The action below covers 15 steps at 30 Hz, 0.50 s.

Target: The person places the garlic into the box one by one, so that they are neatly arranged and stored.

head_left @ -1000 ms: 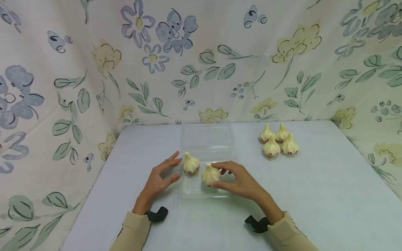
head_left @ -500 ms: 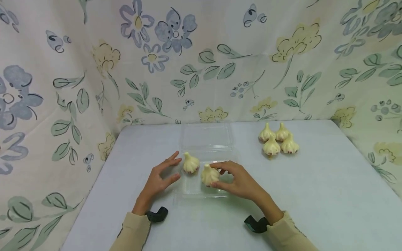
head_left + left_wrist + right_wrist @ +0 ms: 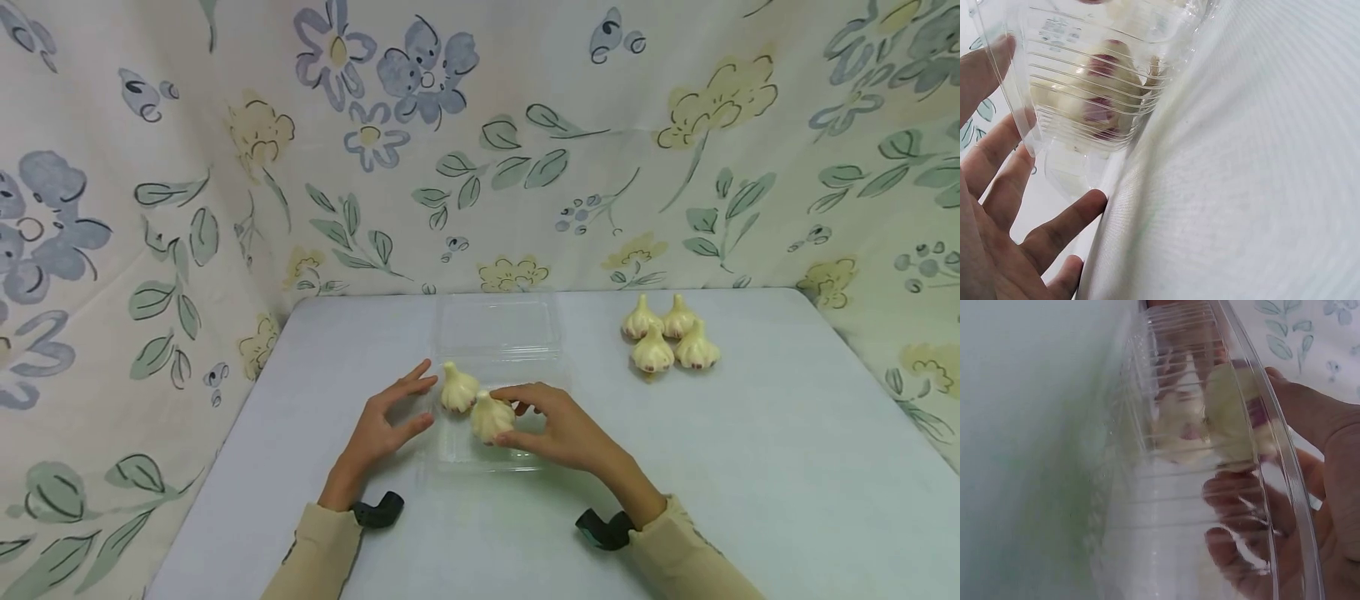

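My right hand (image 3: pixel 558 425) pinches a garlic bulb (image 3: pixel 492 417) between thumb and fingers, inside the front half of a clear plastic clamshell box (image 3: pixel 498 465). Beside it, a second garlic bulb (image 3: pixel 458 387) stands upright at the box's left side. The left hand (image 3: pixel 386 421) is at the box's left edge with fingers spread; in the left wrist view its fingertips (image 3: pixel 1007 47) lie along the clear rim. Through the ribbed wall in the right wrist view, the held bulb (image 3: pixel 1232 419) shows above the box floor, and the right fingers reach inside.
Several more garlic bulbs (image 3: pixel 652 350) stand grouped at the back right of the white table (image 3: pixel 750 467). The box's lid (image 3: pixel 498 325) lies folded open toward the back. A floral curtain (image 3: pixel 480 150) hangs behind the table and along its sides.
My right hand has moved the held bulb leftward, closer to the other bulb in the box. The left hand has barely moved.
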Motion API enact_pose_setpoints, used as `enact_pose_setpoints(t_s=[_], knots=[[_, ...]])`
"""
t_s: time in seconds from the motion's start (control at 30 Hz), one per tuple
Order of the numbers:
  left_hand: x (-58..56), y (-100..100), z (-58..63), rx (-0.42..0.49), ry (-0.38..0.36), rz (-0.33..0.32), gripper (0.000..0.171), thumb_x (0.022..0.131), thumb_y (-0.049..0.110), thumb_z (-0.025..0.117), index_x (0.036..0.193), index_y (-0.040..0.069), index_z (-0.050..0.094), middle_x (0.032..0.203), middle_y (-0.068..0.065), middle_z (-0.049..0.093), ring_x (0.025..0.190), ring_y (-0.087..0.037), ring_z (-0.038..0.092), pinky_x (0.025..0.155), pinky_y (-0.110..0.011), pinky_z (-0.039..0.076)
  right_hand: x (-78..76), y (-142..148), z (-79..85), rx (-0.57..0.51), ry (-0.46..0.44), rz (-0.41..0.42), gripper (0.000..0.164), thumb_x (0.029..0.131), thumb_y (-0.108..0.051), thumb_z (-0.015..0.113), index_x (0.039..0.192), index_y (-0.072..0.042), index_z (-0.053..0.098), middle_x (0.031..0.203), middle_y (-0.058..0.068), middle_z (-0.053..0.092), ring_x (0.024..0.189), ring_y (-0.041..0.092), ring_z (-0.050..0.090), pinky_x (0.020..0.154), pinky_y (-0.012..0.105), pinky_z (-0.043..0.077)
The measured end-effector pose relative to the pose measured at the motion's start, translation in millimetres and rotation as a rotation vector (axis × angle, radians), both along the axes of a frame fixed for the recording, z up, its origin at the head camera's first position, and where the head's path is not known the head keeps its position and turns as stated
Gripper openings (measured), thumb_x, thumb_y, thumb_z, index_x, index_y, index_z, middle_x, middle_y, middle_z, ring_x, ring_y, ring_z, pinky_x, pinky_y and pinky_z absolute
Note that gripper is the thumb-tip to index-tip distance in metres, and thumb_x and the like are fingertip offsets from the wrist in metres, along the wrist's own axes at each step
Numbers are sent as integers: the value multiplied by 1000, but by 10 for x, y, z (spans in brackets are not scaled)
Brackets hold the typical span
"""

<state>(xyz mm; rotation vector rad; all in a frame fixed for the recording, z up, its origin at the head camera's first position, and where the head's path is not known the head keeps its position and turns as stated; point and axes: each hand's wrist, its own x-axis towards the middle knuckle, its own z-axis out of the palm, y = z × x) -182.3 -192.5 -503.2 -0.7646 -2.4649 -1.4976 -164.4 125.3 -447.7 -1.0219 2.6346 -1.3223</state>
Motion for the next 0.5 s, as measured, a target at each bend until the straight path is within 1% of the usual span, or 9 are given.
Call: enact_pose_setpoints(t_s=[0.23, 0.37, 0.4, 0.5], knots=[[5, 3, 11, 6, -1, -7, 53, 88, 10, 78, 139, 14, 63, 160, -6, 45, 150, -28, 41, 122, -30, 27, -41, -86, -9, 12, -29, 56, 52, 85, -34, 84, 134, -25, 66, 129, -8, 70, 98, 9, 64, 87, 44, 55], [-2, -2, 1, 7, 0, -11, 53, 88, 10, 78, 139, 14, 63, 160, -6, 45, 150, -29, 41, 122, -30, 28, -70, -132, -30, 18, -51, 94, 54, 85, -33, 84, 135, -22, 66, 131, -7, 69, 98, 8, 65, 88, 41, 57], [0, -2, 1, 9, -6, -10, 53, 89, 11, 77, 140, 16, 63, 160, -4, 45, 151, -29, 40, 122, -29, 27, -78, -147, -36, 21, -56, 104, 54, 85, -33, 83, 135, -22, 66, 132, -6, 69, 98, 8, 65, 88, 40, 57], [-1, -9, -9, 11, -10, -10, 53, 89, 10, 77, 140, 16, 63, 161, -4, 45, 151, -28, 40, 122, -27, 26, -96, -192, -55, 35, -73, 128, 55, 85, -32, 83, 136, -19, 65, 134, -5, 69, 97, 9, 65, 88, 36, 57]])
